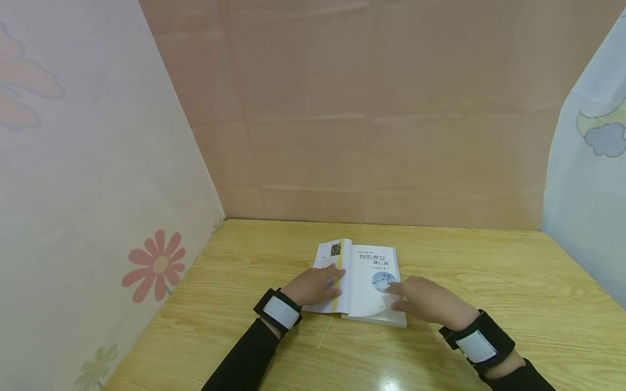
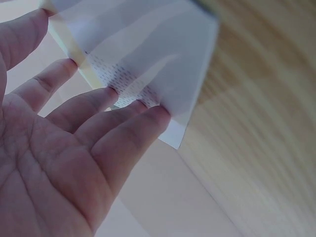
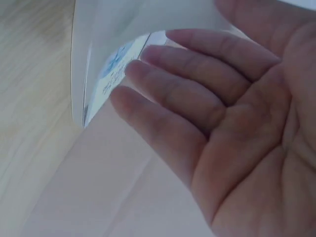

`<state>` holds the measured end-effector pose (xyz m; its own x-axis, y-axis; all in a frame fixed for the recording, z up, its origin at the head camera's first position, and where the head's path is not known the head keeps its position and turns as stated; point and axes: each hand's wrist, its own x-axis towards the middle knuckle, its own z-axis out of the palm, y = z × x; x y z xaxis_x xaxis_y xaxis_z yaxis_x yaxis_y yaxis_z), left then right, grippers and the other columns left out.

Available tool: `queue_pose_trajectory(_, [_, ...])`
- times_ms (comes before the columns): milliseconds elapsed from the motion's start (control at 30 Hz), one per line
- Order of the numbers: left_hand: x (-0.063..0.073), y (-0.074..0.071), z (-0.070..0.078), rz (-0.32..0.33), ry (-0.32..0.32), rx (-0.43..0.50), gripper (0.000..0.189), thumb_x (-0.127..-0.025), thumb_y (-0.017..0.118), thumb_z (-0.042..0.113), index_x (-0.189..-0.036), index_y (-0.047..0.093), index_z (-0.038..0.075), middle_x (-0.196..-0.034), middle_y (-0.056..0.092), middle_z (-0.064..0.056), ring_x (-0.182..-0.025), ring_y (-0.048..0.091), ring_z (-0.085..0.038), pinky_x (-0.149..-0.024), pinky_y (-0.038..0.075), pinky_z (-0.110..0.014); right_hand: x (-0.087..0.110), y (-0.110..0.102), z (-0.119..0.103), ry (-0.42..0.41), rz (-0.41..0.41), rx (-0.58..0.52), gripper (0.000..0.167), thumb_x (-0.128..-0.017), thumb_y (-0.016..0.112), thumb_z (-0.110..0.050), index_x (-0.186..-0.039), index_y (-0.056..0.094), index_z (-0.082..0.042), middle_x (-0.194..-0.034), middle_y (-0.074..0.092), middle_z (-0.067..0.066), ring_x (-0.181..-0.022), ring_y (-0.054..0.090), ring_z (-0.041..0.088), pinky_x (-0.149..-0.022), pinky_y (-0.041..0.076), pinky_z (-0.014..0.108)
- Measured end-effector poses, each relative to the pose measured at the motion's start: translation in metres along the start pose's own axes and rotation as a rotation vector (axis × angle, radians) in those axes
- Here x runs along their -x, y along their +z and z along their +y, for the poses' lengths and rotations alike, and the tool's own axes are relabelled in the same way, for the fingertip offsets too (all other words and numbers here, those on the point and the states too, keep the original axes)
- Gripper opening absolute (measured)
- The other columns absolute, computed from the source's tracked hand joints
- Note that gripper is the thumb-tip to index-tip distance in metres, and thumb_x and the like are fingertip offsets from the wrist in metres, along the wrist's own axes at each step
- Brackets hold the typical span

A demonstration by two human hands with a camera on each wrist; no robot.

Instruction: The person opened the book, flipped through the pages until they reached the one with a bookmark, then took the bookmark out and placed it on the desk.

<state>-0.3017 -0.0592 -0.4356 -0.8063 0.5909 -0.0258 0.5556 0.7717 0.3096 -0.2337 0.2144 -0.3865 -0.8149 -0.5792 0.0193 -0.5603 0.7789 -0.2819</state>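
An open paperback book (image 1: pixel 367 293) lies on the wooden table, its title page showing Chinese characters and a round blue picture. My left hand (image 1: pixel 315 285) rests on the white inner cover flap (image 1: pixel 325 251) with its yellow stripe, fingers spread and fairly straight. In the left wrist view, the fingertips (image 2: pixel 159 112) touch printed text on the flap. At the right edge of the title page is my right hand (image 1: pixel 423 298), fingers extended and thumb apart. The right wrist view shows the page (image 3: pixel 153 17) bowed up beside the right hand (image 3: pixel 237 108); thumb contact is unclear.
The light wooden table (image 1: pixel 220 260) reaches back to a brown panel (image 1: pixel 371 119). A pale sheet with flowers (image 1: pixel 88 179) stands on the left, and another pale sheet (image 1: pixel 582 206) on the right. Black bands with white patches circle both wrists.
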Motion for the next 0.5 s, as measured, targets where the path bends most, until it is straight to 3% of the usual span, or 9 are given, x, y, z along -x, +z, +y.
queue_pose_trajectory(200, [0.0006,-0.0007,0.0005,-0.005,-0.008,0.007,0.051,-0.096,0.063,0.034,-0.143,0.052,0.018,-0.148,0.042,-0.013,-0.134,0.042,-0.024,-0.106,0.038,-0.038,-0.0003,-0.0045,0.0003,0.090,0.085,-0.031,0.045,-0.085,0.075,-0.031,-0.112,0.066,0.004,-0.085,0.067,0.003,-0.064,0.048,0.009,-0.057,0.042,0.027])
queue_pose_trajectory(367, [0.0011,-0.0009,0.0002,-0.009,-0.009,0.024,0.051,-0.096,0.063,0.034,-0.143,0.051,0.018,-0.148,0.042,-0.013,-0.135,0.041,-0.024,-0.106,0.037,-0.038,-0.0041,-0.0019,0.0024,0.142,0.134,-0.034,0.048,-0.087,0.074,-0.032,-0.116,0.063,0.005,-0.084,0.069,0.007,-0.063,0.053,0.008,-0.060,0.050,0.030])
queue_pose_trajectory(500, [0.0011,-0.0014,-0.0001,-0.010,-0.002,0.022,0.051,-0.096,0.063,0.034,-0.143,0.051,0.019,-0.148,0.041,-0.014,-0.134,0.042,-0.024,-0.106,0.038,-0.037,-0.0063,0.0033,0.0034,0.133,0.157,-0.042,0.052,-0.088,0.072,-0.031,-0.126,0.060,0.004,-0.092,0.070,0.013,-0.066,0.057,0.009,-0.065,0.054,0.034])
